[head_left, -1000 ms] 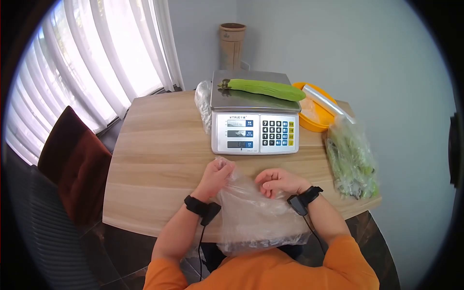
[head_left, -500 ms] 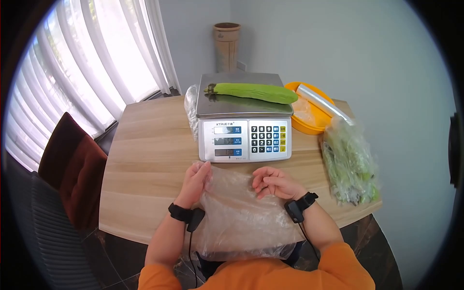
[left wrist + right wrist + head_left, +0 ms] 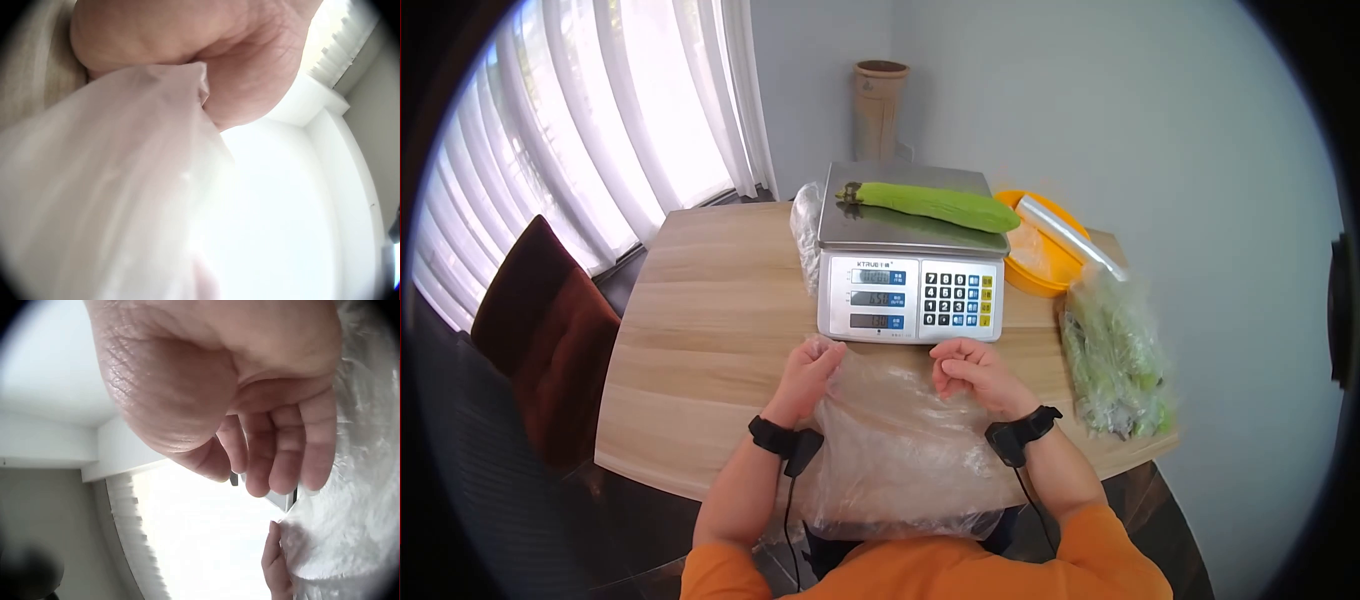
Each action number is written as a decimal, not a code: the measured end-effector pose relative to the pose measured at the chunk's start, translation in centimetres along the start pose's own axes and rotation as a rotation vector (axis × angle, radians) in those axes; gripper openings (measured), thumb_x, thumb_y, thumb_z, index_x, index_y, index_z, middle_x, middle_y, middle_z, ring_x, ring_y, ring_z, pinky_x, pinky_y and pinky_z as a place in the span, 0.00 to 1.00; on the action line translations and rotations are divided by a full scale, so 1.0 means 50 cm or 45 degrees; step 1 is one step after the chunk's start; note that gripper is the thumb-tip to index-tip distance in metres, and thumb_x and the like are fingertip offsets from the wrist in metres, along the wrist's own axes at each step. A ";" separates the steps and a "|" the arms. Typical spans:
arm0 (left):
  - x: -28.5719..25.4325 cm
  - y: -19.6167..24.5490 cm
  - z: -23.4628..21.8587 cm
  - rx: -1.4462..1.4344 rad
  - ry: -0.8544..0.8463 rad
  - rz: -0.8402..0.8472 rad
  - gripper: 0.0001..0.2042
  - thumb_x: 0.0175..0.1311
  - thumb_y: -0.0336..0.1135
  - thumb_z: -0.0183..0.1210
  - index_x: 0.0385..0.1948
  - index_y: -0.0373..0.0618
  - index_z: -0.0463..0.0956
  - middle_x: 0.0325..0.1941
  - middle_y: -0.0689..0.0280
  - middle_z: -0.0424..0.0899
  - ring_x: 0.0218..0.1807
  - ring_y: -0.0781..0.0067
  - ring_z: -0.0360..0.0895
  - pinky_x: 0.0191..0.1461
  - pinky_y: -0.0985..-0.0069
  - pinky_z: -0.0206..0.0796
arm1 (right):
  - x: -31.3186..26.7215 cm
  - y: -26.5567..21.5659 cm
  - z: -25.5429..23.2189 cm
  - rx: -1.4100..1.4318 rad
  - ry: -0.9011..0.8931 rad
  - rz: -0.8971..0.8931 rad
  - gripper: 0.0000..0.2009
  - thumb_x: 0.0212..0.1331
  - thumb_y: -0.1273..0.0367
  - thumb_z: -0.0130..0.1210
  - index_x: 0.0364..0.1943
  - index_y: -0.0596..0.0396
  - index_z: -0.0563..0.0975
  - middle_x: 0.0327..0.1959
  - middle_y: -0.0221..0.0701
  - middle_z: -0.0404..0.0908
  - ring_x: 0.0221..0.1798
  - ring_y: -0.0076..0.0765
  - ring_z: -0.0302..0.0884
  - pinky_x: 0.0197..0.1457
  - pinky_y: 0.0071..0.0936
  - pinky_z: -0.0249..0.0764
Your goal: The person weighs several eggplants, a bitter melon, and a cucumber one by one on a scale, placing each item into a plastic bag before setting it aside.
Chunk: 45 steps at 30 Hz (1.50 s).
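Observation:
A clear plastic bag (image 3: 900,450) hangs spread in front of the person, over the table's near edge. My left hand (image 3: 805,378) pinches its upper left corner, and in the left wrist view the film (image 3: 119,175) runs down from the curled fingers. At the bag's upper right is my right hand (image 3: 980,375), its fingers loosely bent. The right wrist view has the film (image 3: 362,512) beside and behind these fingers, with none gripped between them. Just beyond both hands stands a price scale (image 3: 912,297), a long green gourd (image 3: 935,205) lying across its metal plate.
On the right, a bag of green vegetables (image 3: 1115,355) lies near the table edge. Behind it sits a yellow bowl (image 3: 1040,287) with a plastic roll (image 3: 1072,238) across it. Crumpled clear plastic (image 3: 805,225) is left of the scale. A dark red chair (image 3: 550,350) stands at left.
My left hand has moved left with its corner of the bag, so the bag is spread wider. The right hand stays by the bag's right side, fingers slightly shifted. The head view has shifted a little.

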State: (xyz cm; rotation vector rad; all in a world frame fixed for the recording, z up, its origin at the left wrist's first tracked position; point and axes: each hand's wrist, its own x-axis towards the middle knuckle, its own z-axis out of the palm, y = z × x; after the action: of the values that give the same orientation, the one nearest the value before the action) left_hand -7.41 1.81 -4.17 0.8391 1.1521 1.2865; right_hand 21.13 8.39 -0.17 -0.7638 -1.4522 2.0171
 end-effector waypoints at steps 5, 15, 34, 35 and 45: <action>0.002 -0.012 0.001 -0.009 -0.024 0.049 0.09 0.67 0.37 0.56 0.27 0.46 0.71 0.21 0.77 0.69 0.22 0.89 0.62 0.24 0.85 0.55 | 0.077 -0.188 0.029 -0.996 0.402 -0.719 0.09 0.56 0.74 0.55 0.42 0.57 0.76 0.42 0.31 0.78 0.44 0.27 0.76 0.49 0.25 0.72; 0.000 -0.003 -0.019 0.141 -0.003 0.096 0.11 0.66 0.40 0.56 0.27 0.44 0.72 0.20 0.76 0.69 0.22 0.88 0.63 0.22 0.84 0.58 | 0.233 -0.282 -0.045 -2.389 0.656 -0.192 0.26 0.53 0.60 0.53 0.59 0.45 0.69 0.60 0.33 0.70 0.65 0.44 0.60 0.67 0.56 0.50; -0.022 0.065 -0.248 0.900 0.533 0.625 0.19 0.60 0.37 0.61 0.50 0.38 0.71 0.37 0.67 0.77 0.30 0.80 0.72 0.34 0.79 0.68 | -0.103 -0.181 -0.012 -1.859 0.641 -0.521 0.20 0.44 0.67 0.60 0.45 0.54 0.73 0.43 0.38 0.76 0.50 0.46 0.73 0.52 0.37 0.70; -0.036 0.096 -0.228 0.984 0.501 0.683 0.18 0.60 0.37 0.61 0.48 0.38 0.71 0.36 0.67 0.78 0.30 0.79 0.72 0.34 0.78 0.68 | -0.140 -0.166 -0.026 -1.840 0.644 -0.488 0.20 0.44 0.68 0.60 0.45 0.55 0.73 0.43 0.38 0.76 0.50 0.47 0.73 0.52 0.37 0.70; -0.155 0.062 0.254 1.915 -0.669 0.332 0.23 0.58 0.56 0.53 0.23 0.42 0.81 0.27 0.54 0.82 0.34 0.50 0.80 0.38 0.60 0.72 | -0.291 -0.111 -0.055 -1.847 0.611 -0.373 0.21 0.44 0.71 0.61 0.47 0.54 0.73 0.43 0.39 0.75 0.50 0.49 0.72 0.52 0.38 0.70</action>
State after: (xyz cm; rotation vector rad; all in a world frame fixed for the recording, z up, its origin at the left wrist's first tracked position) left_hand 4.53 -3.70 3.41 2.2834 1.4833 0.0880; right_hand 33.76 1.48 6.38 -1.2926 -2.3557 0.2314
